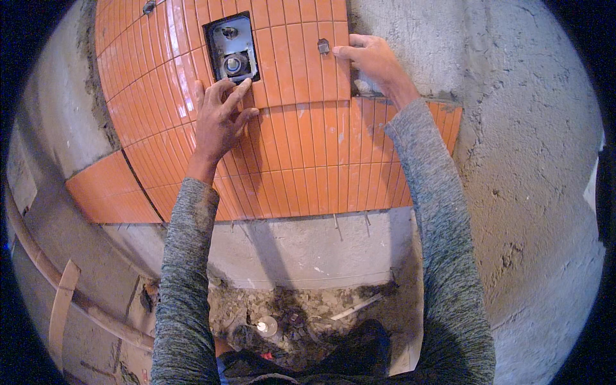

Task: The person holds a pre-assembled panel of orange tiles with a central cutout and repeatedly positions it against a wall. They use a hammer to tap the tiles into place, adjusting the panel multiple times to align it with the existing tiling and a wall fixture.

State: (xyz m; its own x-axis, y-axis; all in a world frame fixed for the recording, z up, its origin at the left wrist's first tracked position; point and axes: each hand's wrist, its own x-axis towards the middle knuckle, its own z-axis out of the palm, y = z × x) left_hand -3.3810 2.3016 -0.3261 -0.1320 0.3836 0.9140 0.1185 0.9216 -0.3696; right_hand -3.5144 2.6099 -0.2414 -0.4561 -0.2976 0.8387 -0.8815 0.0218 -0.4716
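Note:
Glossy orange tiles (292, 138) with narrow vertical grooves cover the wall before me. My left hand (222, 115) is open, its fingers spread. Its fingertips touch the tile along the lower edge of a rectangular cutout; inside sits a recessed metal box (239, 43) with a round fitting (233, 63). At the right edge of the upper tile, my right hand (375, 63) rests with its fingers stretched out over the edge. The fingertips lie just right of a small hole (323, 46) in the tile. No tool shows in either hand.
Bare grey plaster (526, 192) lies right of the tiles, and a concrete strip (308, 250) runs below them. Rubble (301, 311) with a small white round object (266, 325) covers the floor near my legs. A long pipe (109, 321) and a wooden strip (63, 298) are at lower left.

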